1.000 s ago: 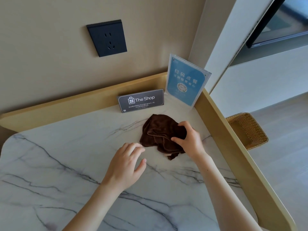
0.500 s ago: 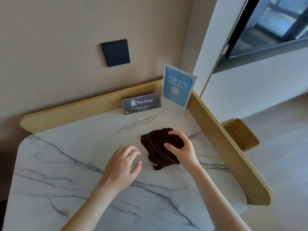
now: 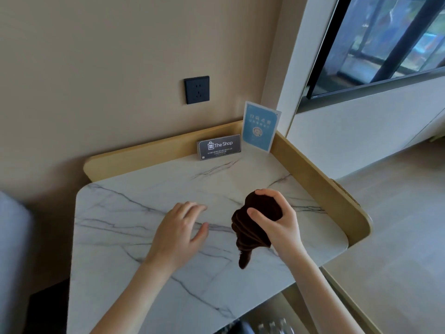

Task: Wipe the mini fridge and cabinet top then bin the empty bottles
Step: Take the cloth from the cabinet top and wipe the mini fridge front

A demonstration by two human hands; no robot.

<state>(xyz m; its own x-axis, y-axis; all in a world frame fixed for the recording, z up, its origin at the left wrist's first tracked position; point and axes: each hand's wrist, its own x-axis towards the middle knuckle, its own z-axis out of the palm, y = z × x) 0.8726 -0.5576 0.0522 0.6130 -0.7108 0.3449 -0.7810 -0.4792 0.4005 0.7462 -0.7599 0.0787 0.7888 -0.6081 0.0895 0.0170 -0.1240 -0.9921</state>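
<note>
Right hand (image 3: pixel 277 220) is closed round a bunched dark-brown cloth (image 3: pixel 252 233), thumb on the near side and fingers (image 3: pixel 269 192) curled over the top. The cloth looks lifted off the marble w/ a loose tail hanging down toward 6 o'clock; whether that tail touches the surface can't be told.

Left hand (image 3: pixel 179 235) is open, palm down, fingers spread, just at 9 o'clock of the cloth and apart from it. It sits low over the white grey-veined tabletop (image 3: pixel 134 237); contact w/ the marble can't be confirmed.

The tabletop has a raised tan wooden rim (image 3: pixel 320 179) along its far and right edges. At 12 o'clock from the hands, against the far rim, stands a small dark sign (image 3: pixel 219 147) reading "The Shop". Just at its 3 o'clock, in the corner, a taller blue card in a clear stand (image 3: pixel 260 130) is upright, leaning slightly back. Above the sign, on the beige wall, is a black socket plate (image 3: pixel 197 89).

At 2 o'clock, upper right, a dark-framed window (image 3: pixel 385 44) sits over a white ledge. Bottom edge, approx 5 o'clock under the tabletop, some blurry pale items show, too unclear to ID.
</note>
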